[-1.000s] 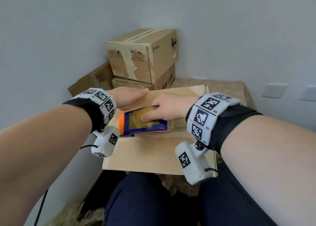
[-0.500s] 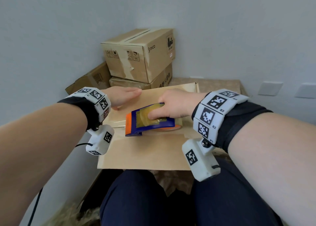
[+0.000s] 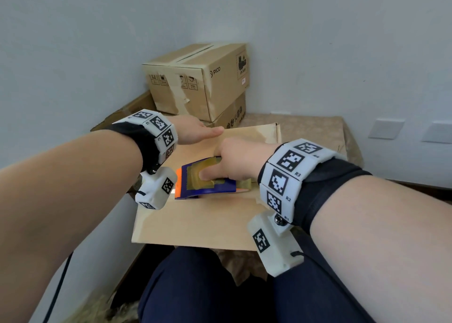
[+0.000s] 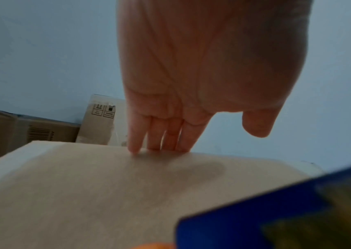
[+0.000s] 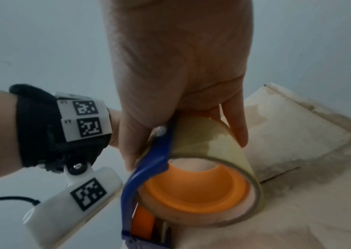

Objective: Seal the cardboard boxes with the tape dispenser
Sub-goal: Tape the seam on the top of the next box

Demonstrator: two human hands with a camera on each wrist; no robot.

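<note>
right hand (image 3: 241,161) wraps its grip around the tape dispenser (image 3: 208,179), pressing it onto the cardboard box (image 3: 195,220); left hand (image 3: 195,133) lies flat, fingers straight, steadying the flap

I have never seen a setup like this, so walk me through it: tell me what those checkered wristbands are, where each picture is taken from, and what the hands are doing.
No machine here: a person wears marker bands and a small white camera on each wrist, plus a camera on the head. The big picture looks down from the head; the other two look along each hand.

The left hand lies flat, fingers straight, pressing on the cardboard box in front of the person. The right hand grips the blue and orange tape dispenser, which rests on the box top; the right wrist view shows its roll of clear tape.

Behind, against the wall, stands a stack of boxes.
</note>
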